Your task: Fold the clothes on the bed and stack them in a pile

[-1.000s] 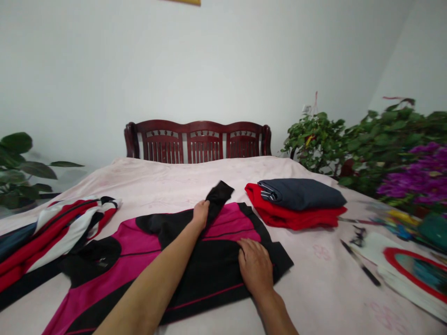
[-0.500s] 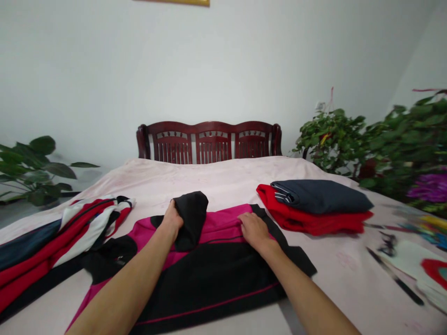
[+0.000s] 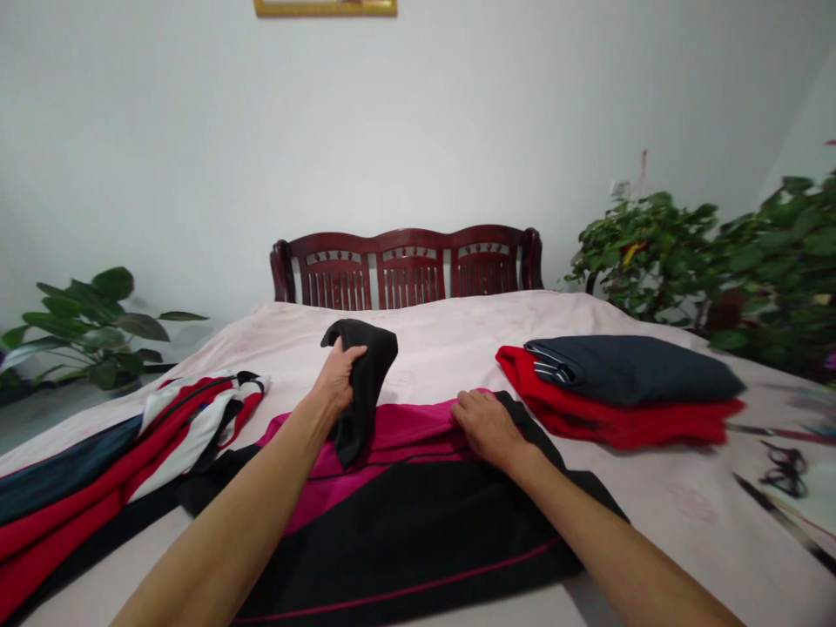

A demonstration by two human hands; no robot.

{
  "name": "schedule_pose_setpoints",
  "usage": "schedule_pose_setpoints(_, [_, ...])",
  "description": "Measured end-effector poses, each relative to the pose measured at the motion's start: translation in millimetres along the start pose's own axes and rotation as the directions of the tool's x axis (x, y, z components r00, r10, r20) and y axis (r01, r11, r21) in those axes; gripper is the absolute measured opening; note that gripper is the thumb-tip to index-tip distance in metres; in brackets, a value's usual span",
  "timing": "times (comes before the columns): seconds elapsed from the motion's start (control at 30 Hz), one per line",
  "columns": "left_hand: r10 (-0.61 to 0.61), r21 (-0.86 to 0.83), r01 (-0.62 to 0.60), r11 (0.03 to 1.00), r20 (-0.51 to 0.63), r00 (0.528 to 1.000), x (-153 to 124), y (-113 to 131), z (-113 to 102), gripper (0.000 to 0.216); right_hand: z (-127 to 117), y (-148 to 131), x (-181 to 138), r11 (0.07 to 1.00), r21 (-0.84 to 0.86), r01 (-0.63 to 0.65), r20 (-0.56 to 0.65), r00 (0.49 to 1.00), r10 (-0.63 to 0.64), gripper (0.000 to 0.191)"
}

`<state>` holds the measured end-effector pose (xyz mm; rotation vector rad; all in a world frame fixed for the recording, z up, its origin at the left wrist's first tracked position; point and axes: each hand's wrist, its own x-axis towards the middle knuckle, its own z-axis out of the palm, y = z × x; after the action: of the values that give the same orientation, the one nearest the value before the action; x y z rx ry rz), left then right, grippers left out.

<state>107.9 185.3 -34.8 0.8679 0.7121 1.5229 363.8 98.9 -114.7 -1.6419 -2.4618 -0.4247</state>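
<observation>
A black and magenta garment (image 3: 418, 522) lies spread on the pale pink bed cover (image 3: 457, 335) in front of me. My left hand (image 3: 340, 376) is closed on its black sleeve (image 3: 362, 387) and holds it lifted above the garment's upper middle. My right hand (image 3: 484, 425) lies on the garment's upper right edge, fingers bent over the magenta part and pressing it down.
A folded dark grey garment (image 3: 640, 367) sits on a folded red one (image 3: 620, 418) at the right. A red, white and navy garment (image 3: 117, 444) lies crumpled at the left. A dark wooden headboard (image 3: 408, 266) stands behind. Plants (image 3: 705, 252) flank the right and plants (image 3: 84, 322) the left. Black items (image 3: 780, 466) lie at far right.
My left hand has raised the black sleeve and drawn it leftwards. My right hand slid from the garment's lower right up to its upper edge. The view shifted left.
</observation>
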Motion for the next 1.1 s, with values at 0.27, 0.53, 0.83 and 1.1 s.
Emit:
schedule_pose_setpoints(0.27, [-0.424, 0.708, -0.176, 0.684, 0.582, 0.694, -50, -56, 20, 0.046, -1, 16, -29, 0.905, 0.231, -0.357, 0.175, 0.93, 0.322, 0.032])
schedule_pose_setpoints(0.53, [-0.308, 0.732, -0.55, 0.402, 0.673, 0.672, -73, -75, -42, 0.035, 18, 64, -41, 0.443, 0.615, -0.652, 0.005, 0.565, 0.825, 0.039])
schedule_pose_setpoints(0.83, [0.103, 0.913, -0.185, 0.363, 0.159, 0.982, -65, -67, -112, 0.029, 43, 71, -9, 0.39, 0.714, -0.581, -0.007, 0.552, 0.834, 0.047])
schedule_pose_setpoints(1.1, [-0.049, 0.594, 0.271, 0.758, -0.363, 0.931, -42, -58, -151, 0.039, 70, 96, -24, 0.322, 0.748, -0.58, 0.022, 0.507, 0.862, 0.042])
